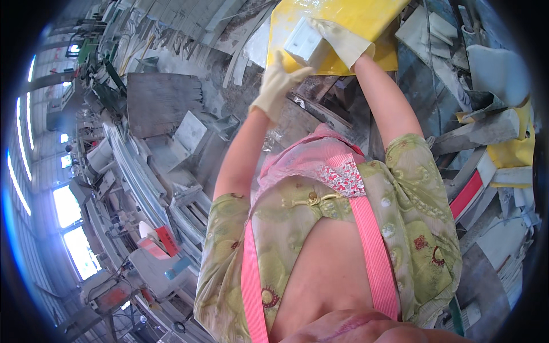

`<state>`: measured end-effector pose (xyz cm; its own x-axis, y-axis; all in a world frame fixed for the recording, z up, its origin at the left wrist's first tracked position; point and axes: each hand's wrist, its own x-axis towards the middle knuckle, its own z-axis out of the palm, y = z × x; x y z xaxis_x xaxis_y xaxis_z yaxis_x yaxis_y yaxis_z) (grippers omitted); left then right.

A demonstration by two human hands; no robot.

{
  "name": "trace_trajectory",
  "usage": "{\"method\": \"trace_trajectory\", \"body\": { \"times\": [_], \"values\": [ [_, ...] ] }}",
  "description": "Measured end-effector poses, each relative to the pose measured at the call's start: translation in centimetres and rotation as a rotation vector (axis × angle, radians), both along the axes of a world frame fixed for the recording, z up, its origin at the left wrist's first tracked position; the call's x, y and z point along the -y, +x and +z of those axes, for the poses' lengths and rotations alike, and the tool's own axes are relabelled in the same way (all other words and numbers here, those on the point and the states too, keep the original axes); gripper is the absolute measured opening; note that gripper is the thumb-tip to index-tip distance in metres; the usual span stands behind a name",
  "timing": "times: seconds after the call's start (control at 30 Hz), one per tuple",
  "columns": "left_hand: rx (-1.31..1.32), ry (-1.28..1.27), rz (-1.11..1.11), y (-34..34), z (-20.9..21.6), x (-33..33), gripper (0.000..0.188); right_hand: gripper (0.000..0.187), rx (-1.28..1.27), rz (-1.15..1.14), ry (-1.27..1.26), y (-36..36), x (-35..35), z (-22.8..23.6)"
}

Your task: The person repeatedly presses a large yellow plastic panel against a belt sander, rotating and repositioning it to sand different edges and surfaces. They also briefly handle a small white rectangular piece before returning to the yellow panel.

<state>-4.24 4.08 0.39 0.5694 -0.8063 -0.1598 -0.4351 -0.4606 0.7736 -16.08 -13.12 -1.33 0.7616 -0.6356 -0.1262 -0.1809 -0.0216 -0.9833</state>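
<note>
A white rectangular block (306,41), perhaps a stack of thin slabs, stands on a shiny yellow sheet (360,16) at the top of the view. Fine lines run along its paler face. My left hand (277,86), in a cream glove, is at the block's near left corner, its index finger and thumb spread wide. On the far right side my right hand (345,44), gloved the same way, reaches along the block with its fingers stretched out to the far corner. Whether the right palm presses on the block is hidden.
Long pale strips (231,57) lie left of the yellow sheet. A dusty brown board (163,103) stands farther left. Broken slabs (432,31) and a wooden beam (477,134) are piled on the right. Below the sheet is a dark frame (320,108), close to my pink apron (303,154).
</note>
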Motion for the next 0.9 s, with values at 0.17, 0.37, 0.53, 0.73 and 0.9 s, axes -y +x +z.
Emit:
{"method": "trace_trajectory", "body": {
  "times": [0.17,0.37,0.53,0.73,0.9],
  "values": [
    [0.164,0.054,-0.111,1.7,6.6,1.6,0.073,0.068,0.109,-0.040,0.055,-1.4,-1.3,0.2],
    [0.728,0.494,-0.493,1.0,7.3,7.7,0.072,0.051,0.506,-0.322,0.018,-3.3,-1.0,-4.5],
    [0.857,0.470,-0.605,0.8,5.7,8.6,0.067,0.044,0.426,-0.469,0.360,-7.4,-1.3,-6.7],
    [0.651,0.573,-0.408,1.0,5.5,9.6,0.064,0.040,0.536,-0.548,0.182,-9.4,-3.2,-7.1],
    [0.465,0.405,-0.646,5.6,5.0,9.0,0.074,0.040,0.344,-0.690,-0.087,-9.0,-2.4,-6.6]
  ]
}}
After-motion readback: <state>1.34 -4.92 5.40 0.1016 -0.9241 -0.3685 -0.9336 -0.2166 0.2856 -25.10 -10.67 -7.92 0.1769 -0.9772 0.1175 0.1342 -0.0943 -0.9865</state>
